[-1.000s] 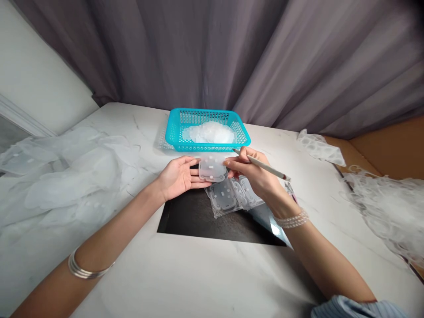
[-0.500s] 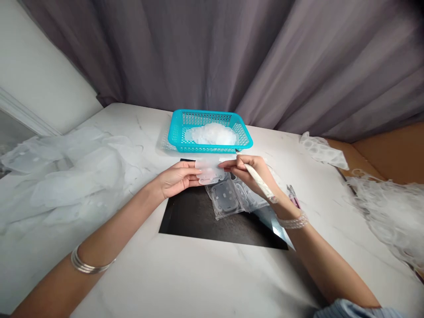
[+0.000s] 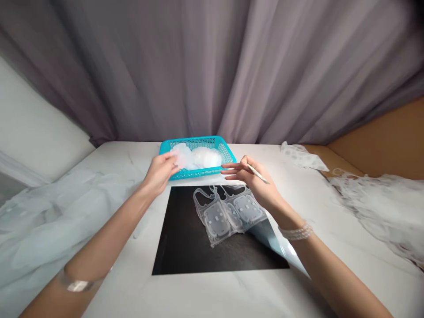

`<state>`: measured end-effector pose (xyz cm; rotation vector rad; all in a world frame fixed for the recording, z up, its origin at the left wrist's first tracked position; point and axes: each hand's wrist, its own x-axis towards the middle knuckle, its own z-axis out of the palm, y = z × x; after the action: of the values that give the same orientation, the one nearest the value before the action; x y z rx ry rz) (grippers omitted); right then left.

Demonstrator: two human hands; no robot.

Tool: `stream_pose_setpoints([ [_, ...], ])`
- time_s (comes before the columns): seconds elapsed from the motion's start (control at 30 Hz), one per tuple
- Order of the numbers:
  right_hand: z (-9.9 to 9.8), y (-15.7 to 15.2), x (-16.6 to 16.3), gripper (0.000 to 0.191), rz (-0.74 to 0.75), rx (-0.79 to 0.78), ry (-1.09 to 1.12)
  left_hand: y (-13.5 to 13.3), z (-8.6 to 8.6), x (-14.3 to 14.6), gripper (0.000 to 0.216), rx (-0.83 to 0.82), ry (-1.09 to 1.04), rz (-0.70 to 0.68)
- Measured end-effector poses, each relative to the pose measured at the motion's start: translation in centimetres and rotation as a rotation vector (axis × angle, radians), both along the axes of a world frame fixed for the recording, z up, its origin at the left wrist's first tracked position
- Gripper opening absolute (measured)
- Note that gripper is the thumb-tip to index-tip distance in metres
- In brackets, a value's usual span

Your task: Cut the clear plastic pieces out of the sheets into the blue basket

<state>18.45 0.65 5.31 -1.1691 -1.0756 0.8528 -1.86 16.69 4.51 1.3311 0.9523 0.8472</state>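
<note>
Pinched in the fingers of my left hand [image 3: 157,175] is a thin, frosted translucent plastic piece [image 3: 181,154], held over the left part of a turquoise basket [image 3: 198,172]. A white heap of similar pieces [image 3: 208,157] lies inside the basket. My right hand [image 3: 261,183] grips a slim, pen-like white tool [image 3: 257,173] by the thumb, its other fingers stretched toward the basket's front right corner; the tool's tip is not clear. Below that hand, a clear plastic sheet with cut-out openings and rounded shapes [image 3: 217,219] rests on a black mat [image 3: 185,251].
A large pile of translucent sheets [image 3: 62,221] covers the table's left side. At the right edge lies a tangle of clear cut-out scraps [image 3: 380,207], with a white perforated piece [image 3: 301,157] behind it. A grey curtain [image 3: 185,70] hangs behind the white table [image 3: 198,296].
My left hand has carried the frosted piece away from my right hand, up and left to the basket. The right hand has let go of that piece and keeps the tool. The view has tilted upward.
</note>
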Motion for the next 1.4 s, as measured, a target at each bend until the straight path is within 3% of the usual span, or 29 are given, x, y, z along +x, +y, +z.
stream_pose_setpoints([
  [0.1, 0.9, -0.4, 0.5, 0.02, -0.018, 0.01, 0.027, 1.6, 0.2, 2.4, 0.037, 0.164, 0.101, -0.02],
  [0.17, 1.8, -0.8, 1.2, 0.023, -0.042, 0.039, 0.052, 0.9, -0.3, 3.8, 0.04, 0.248, 0.16, -0.069],
  [0.3, 3.5, -2.1, 3.4, 0.03, -0.119, 0.123, 0.103, -4.5, -1.9, 4.7, 0.045, 0.446, 0.212, -0.244],
  [0.37, 3.8, -3.2, 4.7, 0.031, -0.152, 0.103, 0.113, -7.4, -3.0, 3.9, 0.048, 0.695, 0.35, -0.412],
  [0.43, 3.5, -4.6, 5.9, 0.031, -0.155, 0.038, 0.104, -9.5, -4.3, 2.3, 0.052, 0.795, 0.511, -0.448],
  [0.5, 2.6, -6.2, 6.9, 0.035, -0.147, -0.048, 0.067, -10.5, -5.8, 0.6, 0.056, 0.79, 0.624, -0.423],
  [0.6, 0.9, -8.1, 7.7, 0.044, -0.187, -0.141, -0.002, -11.0, -7.8, -1.2, 0.058, 0.786, 0.7, -0.372],
  [0.7, -0.5, -9.5, 7.7, 0.047, -0.256, -0.185, -0.043, -11.3, -8.6, -1.6, 0.058, 0.828, 0.718, -0.4],
  [0.87, -0.7, -10.4, 6.4, 0.047, -0.286, -0.246, -0.082, -11.1, -7.4, -0.8, 0.055, 0.751, 0.734, -0.413],
  [0.97, -0.4, -10.5, 5.6, 0.046, -0.289, -0.252, -0.094, -10.5, -6.2, -1.3, 0.037, 0.655, 0.807, -0.436],
  [1.1, -0.7, -10.4, 5.2, 0.045, -0.322, -0.252, -0.095, -9.6, -5.0, -3.5, 0.013, 0.562, 0.867, -0.54],
  [1.23, -1.8, -10.2, 4.7, 0.044, -0.346, -0.232, -0.093, -9.3, -4.2, -7.0, 0.025, 0.515, 0.9, -0.644],
  [1.33, -3.0, -10.2, 3.9, 0.044, -0.319, -0.224, -0.062, -10.1, -3.4, -9.6, 0.03, 0.663, 1.005, -0.645],
  [1.4, -4.0, -10.0, 3.4, 0.044, -0.299, -0.225, -0.051, -11.3, -2.5, -10.5, 0.033, 0.9, 1.114, -0.515],
])
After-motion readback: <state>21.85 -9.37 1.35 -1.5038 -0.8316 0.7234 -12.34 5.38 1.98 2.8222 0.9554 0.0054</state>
